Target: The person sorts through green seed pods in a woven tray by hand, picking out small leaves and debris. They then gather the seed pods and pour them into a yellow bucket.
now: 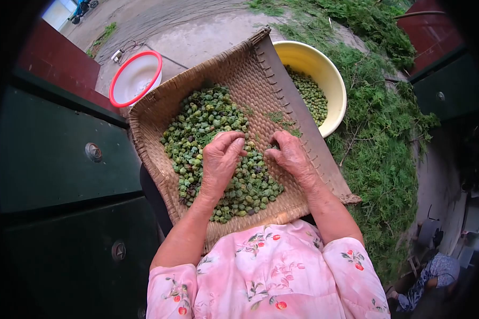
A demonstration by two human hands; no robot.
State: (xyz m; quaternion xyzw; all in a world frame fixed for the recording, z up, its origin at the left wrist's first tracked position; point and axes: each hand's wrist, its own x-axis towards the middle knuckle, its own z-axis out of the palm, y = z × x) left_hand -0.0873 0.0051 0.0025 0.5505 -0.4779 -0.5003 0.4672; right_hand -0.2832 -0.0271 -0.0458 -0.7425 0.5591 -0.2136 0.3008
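A woven winnowing basket (pixel 239 69) lies tilted across my lap. It holds a heap of small green cones (pixel 210 109), some of them brownish or dark. Over the middle of the heap is my left hand (pixel 222 159), thumb and fingers closed in a pinch; whatever they hold is hidden. My right hand (pixel 290 154) hovers at the heap's right edge with its fingers curled together. Something small and dark shows by its fingertips, too small to name. Loose green sprigs (pixel 282 121) rest on the bare weave just beyond the right hand.
A yellow basin (pixel 332 90) with more green cones stands behind the basket's right edge. At the back left is a white basin with a red rim (pixel 158 69). Cut evergreen branches (pixel 378 143) cover the ground at right. Dark green metal doors (pixel 53 154) flank me. A person (pixel 436 271) is at lower right.
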